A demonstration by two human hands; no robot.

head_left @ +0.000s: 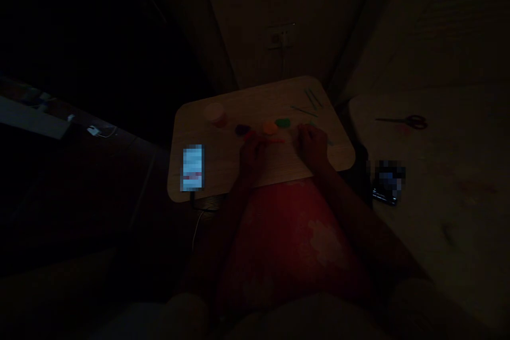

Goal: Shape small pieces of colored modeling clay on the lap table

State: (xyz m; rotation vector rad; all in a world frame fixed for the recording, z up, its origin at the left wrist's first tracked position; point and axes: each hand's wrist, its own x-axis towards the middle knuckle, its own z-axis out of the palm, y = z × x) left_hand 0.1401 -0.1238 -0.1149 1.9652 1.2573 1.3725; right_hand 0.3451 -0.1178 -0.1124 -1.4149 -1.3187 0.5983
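Note:
In dim light, my left hand rests on the small wooden table, fingers curled down. A thin orange-red strip lies at its fingertips, and something red shows beside them. My right hand is closed at the table's right side; whatever is in its fingers is hidden. Beyond the hands sit soft-looking lumps: a dark purple one, an orange one and a green one. Several thin green sticks lie past my right hand.
A pale round tub stands at the table's back left. A lit phone lies front left, a cable below it. Scissors and a dark device lie on the surface at right. A wall socket is behind.

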